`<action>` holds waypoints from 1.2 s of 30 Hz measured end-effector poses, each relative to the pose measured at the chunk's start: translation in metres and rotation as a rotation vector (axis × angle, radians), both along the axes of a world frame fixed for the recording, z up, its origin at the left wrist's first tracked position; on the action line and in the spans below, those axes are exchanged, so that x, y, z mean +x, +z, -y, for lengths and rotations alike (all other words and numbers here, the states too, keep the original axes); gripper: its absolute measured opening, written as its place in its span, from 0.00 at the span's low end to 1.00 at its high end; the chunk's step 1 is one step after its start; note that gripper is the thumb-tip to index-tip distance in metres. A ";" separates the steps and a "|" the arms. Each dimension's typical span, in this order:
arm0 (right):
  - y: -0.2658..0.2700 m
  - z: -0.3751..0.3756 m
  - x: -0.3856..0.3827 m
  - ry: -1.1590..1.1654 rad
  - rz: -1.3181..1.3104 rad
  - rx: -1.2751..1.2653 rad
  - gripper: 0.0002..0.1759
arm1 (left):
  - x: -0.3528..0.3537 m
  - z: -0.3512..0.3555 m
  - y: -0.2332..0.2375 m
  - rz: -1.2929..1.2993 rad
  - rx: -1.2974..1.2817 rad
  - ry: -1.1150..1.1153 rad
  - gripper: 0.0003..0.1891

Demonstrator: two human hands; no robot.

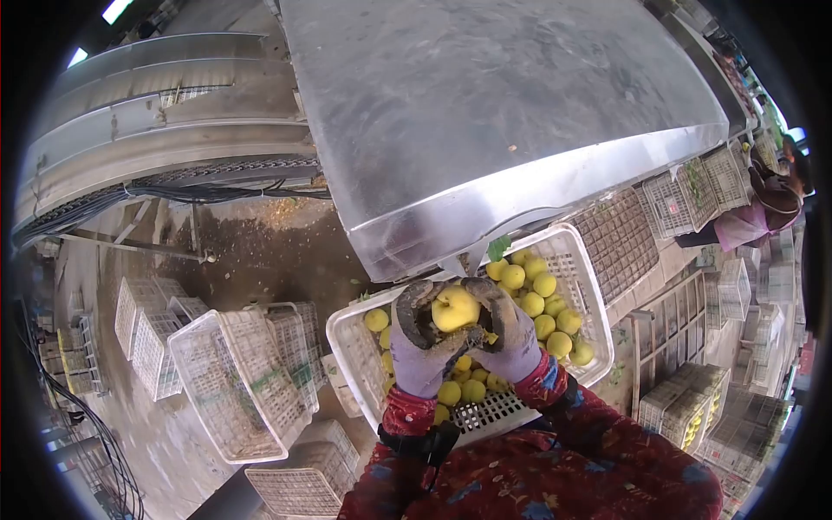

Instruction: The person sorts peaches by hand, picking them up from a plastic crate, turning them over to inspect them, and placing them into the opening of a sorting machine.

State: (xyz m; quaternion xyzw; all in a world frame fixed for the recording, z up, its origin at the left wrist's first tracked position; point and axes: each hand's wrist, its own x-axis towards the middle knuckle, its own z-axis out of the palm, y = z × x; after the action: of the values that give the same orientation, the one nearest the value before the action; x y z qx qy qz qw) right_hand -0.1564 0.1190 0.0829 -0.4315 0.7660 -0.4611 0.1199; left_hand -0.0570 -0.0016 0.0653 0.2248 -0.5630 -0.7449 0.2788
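Both my hands wear lilac gloves with dark, dirty palms and fingers. My left hand [418, 334] and my right hand [503, 328] are cupped round one yellow fruit [456, 309], its top facing up between the fingers. They hold it above a white plastic crate [596, 325]. Several yellow-green fruits [544, 305] lie in the crate, at its right side and below my hands, and a few show at its left. A green leaf [499, 248] rests at the crate's far edge.
A metal table [511, 113] stands just beyond the crate. Stacked crates [238, 381] stand on the floor at the left. More crates [685, 403] and a metal frame [672, 334] are at the right. A person in a pink garment [747, 227] is at the far right.
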 end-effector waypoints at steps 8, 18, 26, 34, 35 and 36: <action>-0.036 0.058 -0.040 -0.281 -0.132 0.176 0.32 | 0.025 0.009 -0.037 0.053 0.154 0.107 0.28; -0.046 -0.053 -0.093 -0.455 -0.037 0.129 0.17 | -0.031 -0.031 -0.271 0.794 -0.357 -0.251 0.33; -0.212 -0.045 -0.127 0.110 -0.424 1.235 0.28 | -0.073 -0.071 -0.301 1.156 -0.388 -0.371 0.41; -0.076 -0.075 -0.082 0.009 0.286 0.160 0.44 | 0.006 -0.054 -0.185 0.094 1.002 -0.075 0.23; -0.060 -0.071 -0.073 0.010 0.206 0.144 0.45 | 0.019 -0.053 -0.176 0.067 1.052 -0.122 0.25; -0.042 -0.064 -0.063 0.011 0.127 0.127 0.45 | 0.025 -0.048 -0.145 -0.045 1.144 -0.183 0.29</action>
State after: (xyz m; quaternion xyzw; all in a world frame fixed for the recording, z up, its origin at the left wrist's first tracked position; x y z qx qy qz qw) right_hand -0.2192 0.1832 0.0412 -0.3970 0.7821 -0.4375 0.1980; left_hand -0.0320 0.0463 -0.0796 0.2744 -0.0820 -0.9563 0.0592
